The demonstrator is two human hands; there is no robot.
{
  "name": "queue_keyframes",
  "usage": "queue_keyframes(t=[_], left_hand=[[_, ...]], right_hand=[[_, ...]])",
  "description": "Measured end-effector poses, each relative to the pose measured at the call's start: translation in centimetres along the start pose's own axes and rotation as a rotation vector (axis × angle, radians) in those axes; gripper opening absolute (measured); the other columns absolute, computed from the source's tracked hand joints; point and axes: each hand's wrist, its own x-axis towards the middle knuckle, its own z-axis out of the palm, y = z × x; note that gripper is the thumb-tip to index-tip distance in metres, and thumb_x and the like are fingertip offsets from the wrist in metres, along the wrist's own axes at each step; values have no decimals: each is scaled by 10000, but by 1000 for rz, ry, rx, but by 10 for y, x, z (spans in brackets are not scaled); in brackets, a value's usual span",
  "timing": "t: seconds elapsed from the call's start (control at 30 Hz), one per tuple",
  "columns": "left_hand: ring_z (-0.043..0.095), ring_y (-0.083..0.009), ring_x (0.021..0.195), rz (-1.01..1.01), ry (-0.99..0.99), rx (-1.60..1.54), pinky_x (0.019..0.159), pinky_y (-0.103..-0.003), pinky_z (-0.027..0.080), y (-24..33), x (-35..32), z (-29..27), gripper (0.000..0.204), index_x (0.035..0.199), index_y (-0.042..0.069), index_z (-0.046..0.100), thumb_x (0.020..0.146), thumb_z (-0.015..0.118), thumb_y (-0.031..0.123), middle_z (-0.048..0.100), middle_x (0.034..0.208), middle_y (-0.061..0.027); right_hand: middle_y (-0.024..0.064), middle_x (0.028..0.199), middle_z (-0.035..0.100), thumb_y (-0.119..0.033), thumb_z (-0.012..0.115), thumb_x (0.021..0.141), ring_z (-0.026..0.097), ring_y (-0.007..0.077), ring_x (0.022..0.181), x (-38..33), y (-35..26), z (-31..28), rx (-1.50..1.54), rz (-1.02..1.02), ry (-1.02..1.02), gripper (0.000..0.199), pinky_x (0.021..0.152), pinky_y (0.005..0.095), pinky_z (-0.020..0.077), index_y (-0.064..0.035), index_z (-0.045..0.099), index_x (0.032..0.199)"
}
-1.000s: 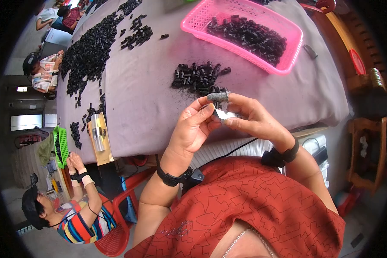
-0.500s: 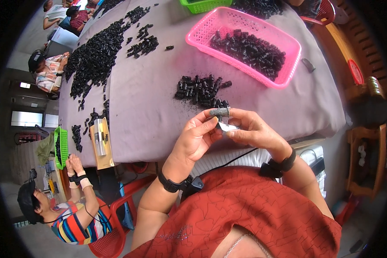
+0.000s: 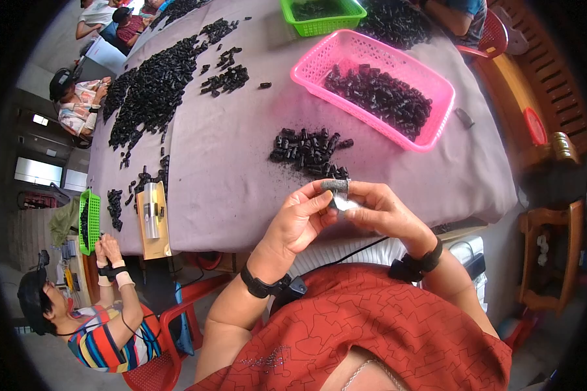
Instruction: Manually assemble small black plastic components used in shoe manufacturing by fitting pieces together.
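Looking down, we see the right hand (image 3: 388,210) pinching a shiny piece (image 3: 345,202) near the black pile (image 3: 306,151); whether the left hand (image 3: 297,220), just beside, also grips something, we cannot tell.

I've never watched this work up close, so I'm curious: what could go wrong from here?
The silvery item in the right hand sits right by the left hand's bare thumb; if its edge is sharp, which I can't tell, it might nick skin. The loose pile of black pieces lies just beyond the hands, so a stray bump could scatter it.
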Motion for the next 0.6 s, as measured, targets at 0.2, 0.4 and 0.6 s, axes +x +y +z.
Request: queue_keyframes(t=[0.2,0.4,0.6], left_hand=[[613,-114,760,-17,-4,-16,664,-244,540,-2,3,-2,272,1169,58,585,906,634,103,641,939,-29],[610,-102,758,10,9,-33,669,-240,535,-4,3,-5,267,1166,67,588,907,636,113,643,946,-19],[605,-94,757,-15,11,-28,669,-247,517,-4,-2,-2,242,1152,74,592,917,623,119,645,954,-20]], right_hand=[[-82,821,522,-188,604,942,375,-4,623,1,3,-4,60,3,-2,465,507,166,293,-32,476,1361],[-81,826,523,-201,606,944,379,-8,620,-1,5,3,-35,-21,30,466,508,162,302,-30,478,1357],[-83,809,508,-216,620,935,380,-6,609,0,4,0,29,-2,5,481,501,168,302,-34,478,1356]])
